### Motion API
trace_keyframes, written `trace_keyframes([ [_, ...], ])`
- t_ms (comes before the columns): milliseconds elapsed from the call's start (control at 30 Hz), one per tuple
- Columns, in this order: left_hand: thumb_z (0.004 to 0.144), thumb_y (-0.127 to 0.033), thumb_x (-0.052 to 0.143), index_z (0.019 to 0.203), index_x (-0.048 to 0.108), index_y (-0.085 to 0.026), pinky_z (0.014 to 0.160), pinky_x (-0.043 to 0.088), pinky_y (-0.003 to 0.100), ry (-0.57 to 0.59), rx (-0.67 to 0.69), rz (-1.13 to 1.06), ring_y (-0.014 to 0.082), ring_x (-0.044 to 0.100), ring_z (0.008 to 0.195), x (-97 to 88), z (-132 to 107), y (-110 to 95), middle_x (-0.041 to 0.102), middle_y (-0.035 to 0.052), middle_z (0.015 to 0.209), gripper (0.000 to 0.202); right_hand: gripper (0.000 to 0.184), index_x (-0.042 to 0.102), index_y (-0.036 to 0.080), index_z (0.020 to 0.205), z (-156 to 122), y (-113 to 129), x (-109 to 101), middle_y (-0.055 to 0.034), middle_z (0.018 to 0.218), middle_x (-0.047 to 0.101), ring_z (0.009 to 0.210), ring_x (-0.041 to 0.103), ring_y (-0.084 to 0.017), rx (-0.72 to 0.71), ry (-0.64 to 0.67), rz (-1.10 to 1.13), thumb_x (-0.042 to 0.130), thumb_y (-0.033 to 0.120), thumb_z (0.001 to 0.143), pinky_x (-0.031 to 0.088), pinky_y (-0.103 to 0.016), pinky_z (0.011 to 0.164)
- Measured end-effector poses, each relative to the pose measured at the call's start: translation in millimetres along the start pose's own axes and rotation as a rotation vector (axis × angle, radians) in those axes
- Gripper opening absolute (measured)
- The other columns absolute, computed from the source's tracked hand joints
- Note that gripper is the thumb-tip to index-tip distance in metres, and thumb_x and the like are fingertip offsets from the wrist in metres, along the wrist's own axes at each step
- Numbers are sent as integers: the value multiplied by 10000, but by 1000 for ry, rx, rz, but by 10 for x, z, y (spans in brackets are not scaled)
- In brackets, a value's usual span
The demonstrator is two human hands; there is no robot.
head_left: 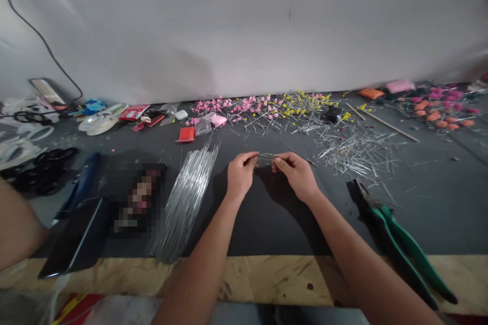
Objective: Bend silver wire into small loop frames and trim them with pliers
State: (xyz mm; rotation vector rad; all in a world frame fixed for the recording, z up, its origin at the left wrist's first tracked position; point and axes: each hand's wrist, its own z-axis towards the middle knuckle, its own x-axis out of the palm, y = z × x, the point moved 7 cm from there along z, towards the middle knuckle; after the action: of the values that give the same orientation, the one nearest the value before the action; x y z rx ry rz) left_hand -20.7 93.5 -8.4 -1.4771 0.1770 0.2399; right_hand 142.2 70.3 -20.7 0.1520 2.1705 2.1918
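Note:
My left hand (242, 171) and my right hand (295, 172) face each other over the middle of the dark mat. Both are closed in a pinch on short thin wires (267, 155), which span the gap between the fingertips. How many wires there are I cannot tell. Left of my left hand lies a bundle of long straight silver wires (188, 195). To the right of my right hand spreads a loose pile of short wire pieces (354, 155). Green-handled pliers (404, 244) rest near the front edge on the right.
Wires tipped with pink (244, 106) and yellow (305, 104) pieces lie along the wall. Orange and magenta-tipped ones (442, 111) are at the far right. A phone (141, 198), a dark device (78, 236) and a blue-handled cutter (80, 183) lie left. Another person's arm (17, 226) enters there.

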Motion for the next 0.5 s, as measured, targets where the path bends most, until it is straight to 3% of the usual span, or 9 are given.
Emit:
trace_keyframes([
  [233,777,-236,556,935,681,-215,791,459,312,-28,97,109,174,624,814,23,-59,-98,684,56,903,203,226,635,197,841,-19,9,-5,-9,691,665,676,616,-158,-13,-34,-81,601,393,733,459,-300,691],
  [500,737,-268,608,909,683,-190,772,468,317,-10,20,52,176,628,802,79,-66,-15,687,70,897,203,191,626,204,809,-8,5,-14,0,660,651,654,606,-157,-43,-17,-96,590,378,741,453,-300,669],
])
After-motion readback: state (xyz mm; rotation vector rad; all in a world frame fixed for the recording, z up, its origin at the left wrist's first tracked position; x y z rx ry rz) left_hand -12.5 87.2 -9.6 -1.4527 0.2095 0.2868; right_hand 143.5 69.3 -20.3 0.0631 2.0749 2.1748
